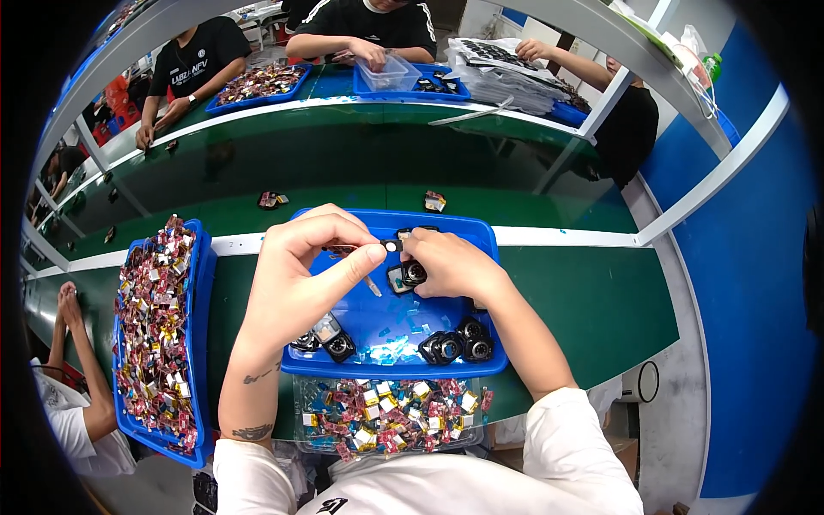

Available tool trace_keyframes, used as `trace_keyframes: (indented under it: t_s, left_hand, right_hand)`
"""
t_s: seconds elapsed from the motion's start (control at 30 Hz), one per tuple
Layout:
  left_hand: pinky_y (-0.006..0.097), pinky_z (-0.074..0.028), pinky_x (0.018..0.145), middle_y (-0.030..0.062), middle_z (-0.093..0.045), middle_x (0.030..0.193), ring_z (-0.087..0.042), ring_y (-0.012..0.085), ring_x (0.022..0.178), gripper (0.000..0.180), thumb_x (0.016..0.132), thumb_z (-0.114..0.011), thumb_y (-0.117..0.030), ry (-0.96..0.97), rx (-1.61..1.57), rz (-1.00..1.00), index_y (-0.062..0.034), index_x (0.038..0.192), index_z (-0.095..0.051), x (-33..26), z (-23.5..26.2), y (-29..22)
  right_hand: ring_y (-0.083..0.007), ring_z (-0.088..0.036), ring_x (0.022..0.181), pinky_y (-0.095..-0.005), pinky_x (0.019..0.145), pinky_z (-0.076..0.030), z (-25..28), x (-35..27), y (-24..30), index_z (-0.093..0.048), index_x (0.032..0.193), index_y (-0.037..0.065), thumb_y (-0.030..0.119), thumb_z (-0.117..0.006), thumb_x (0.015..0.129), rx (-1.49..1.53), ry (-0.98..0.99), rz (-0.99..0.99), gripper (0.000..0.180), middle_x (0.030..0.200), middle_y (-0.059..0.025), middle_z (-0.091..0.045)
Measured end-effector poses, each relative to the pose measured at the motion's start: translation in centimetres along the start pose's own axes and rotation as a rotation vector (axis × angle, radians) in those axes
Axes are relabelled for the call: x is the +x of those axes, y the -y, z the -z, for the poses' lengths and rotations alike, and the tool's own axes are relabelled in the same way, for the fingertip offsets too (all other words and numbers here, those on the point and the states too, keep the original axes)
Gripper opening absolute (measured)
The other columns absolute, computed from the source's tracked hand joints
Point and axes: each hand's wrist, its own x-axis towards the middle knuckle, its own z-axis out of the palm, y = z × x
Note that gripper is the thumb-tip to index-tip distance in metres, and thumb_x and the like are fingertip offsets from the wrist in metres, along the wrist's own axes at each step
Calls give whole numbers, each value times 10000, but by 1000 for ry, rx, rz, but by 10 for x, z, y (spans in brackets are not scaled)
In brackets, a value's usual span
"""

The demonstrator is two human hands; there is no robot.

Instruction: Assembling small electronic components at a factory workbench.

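Note:
Above the blue tray (403,221), my left hand (313,270) pinches a small black part with a pale round spot (391,246) between thumb and fingers. A bit of reddish board and a thin pale strip (372,287) show beneath that hand. From the other side, my right hand (455,264) has its fingers closed at the part's right end. Right below these fingers lies a black housing with a round lens-like face (414,273). More black round-faced housings (445,348) sit in the tray's near right corner, and others (339,345) near my left wrist. Blue film scraps dot the tray floor.
A clear tray of small red boards with white and yellow pieces (386,416) stands before me. To the left is a blue bin heaped with similar boards (159,335). Beyond the white rail (566,239) runs a green belt (343,163) carrying small parts; co-workers sit around it.

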Motion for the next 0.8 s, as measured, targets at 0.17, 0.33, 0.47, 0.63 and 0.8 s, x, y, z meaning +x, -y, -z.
trace_keyframes:
  t_s: [0.17, 0.33, 0.47, 0.63, 0.8]
  left_hand:
    - [259, -474, 761, 148, -587, 1091, -589, 161, 897, 70, 802, -684, -45, -94, -1, 71, 22, 808, -663, -3, -4, 6]
    - [271, -468, 792, 149, -585, 1165, -587, 151, 951, 103, 795, -700, -90, -99, 43, 162, 10, 792, -675, -1, -8, 10]
    - [257, -478, 762, 133, -638, 1040, -610, 145, 888, 84, 796, -690, -66, -159, 137, 146, 17, 808, -684, -1, -10, 9]
    - [259, -483, 757, 123, -651, 991, -621, 149, 866, 83, 796, -686, -60, -188, 145, 118, 20, 819, -691, 0, -12, 14]
    - [274, -486, 762, 117, -656, 968, -624, 155, 863, 90, 794, -688, -67, -193, 191, 88, 21, 810, -693, 1, -11, 14]
  right_hand:
    - [-137, -614, 878, -254, 763, -535, 28, 1, 14, -569, 1064, 21, 16, -745, 673, 794, -32, 124, 428, 1023, -76, -573]
    - [-134, -593, 1006, -259, 840, -523, 43, -14, 35, -534, 1126, 30, -46, -725, 711, 1223, -156, 108, 463, 1133, -53, -560]
    - [-147, -587, 1034, -265, 852, -520, 44, -17, 43, -514, 1153, 32, -60, -704, 725, 1203, -257, 163, 477, 1146, -64, -556]
    - [-168, -606, 1021, -292, 846, -532, 42, -17, 48, -505, 1146, 14, -86, -727, 700, 1135, -316, 131, 508, 1118, -99, -585]
    - [-171, -611, 1016, -290, 848, -531, 42, -18, 52, -505, 1147, 16, -78, -725, 707, 1094, -343, 137, 501, 1119, -103, -587]
